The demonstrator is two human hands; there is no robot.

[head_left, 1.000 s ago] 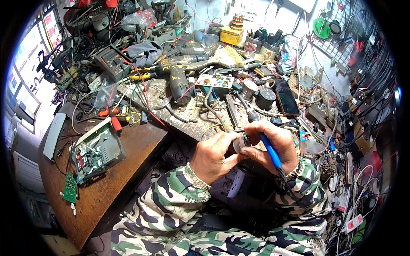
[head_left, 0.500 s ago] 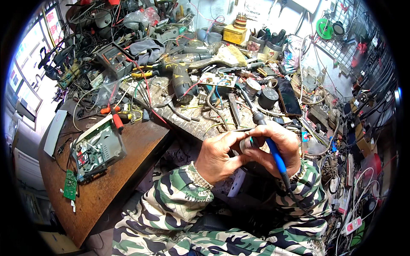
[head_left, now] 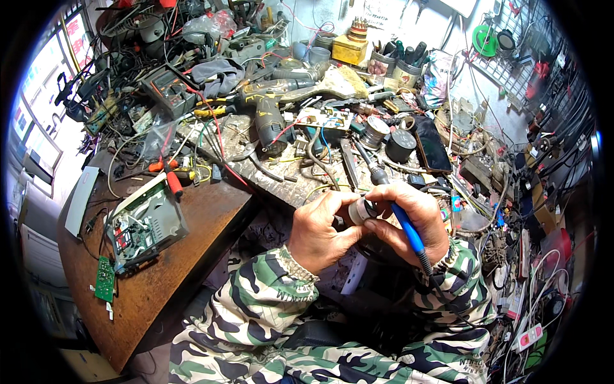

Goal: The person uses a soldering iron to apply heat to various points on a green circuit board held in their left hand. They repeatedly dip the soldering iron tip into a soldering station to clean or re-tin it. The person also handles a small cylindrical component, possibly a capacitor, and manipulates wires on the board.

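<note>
Head view, frame centre: left hand (head_left: 318, 232) closed round small grey part (head_left: 362, 210); right hand (head_left: 416, 217) grips blue soldering iron (head_left: 401, 221), fingers on part. Soldering seemingly underway, finish unclear.

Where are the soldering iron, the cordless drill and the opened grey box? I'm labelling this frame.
soldering iron (head_left: 405, 227), head view, on its blue handle by the right hand.
cordless drill (head_left: 270, 118), head view, on its dark grip.
opened grey box (head_left: 148, 223), head view, on its inner circuit board.

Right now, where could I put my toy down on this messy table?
Bare wood shows in front of the open grey device case beside the small green circuit board. Around the cordless drill and behind both hands, it is crammed.
</note>
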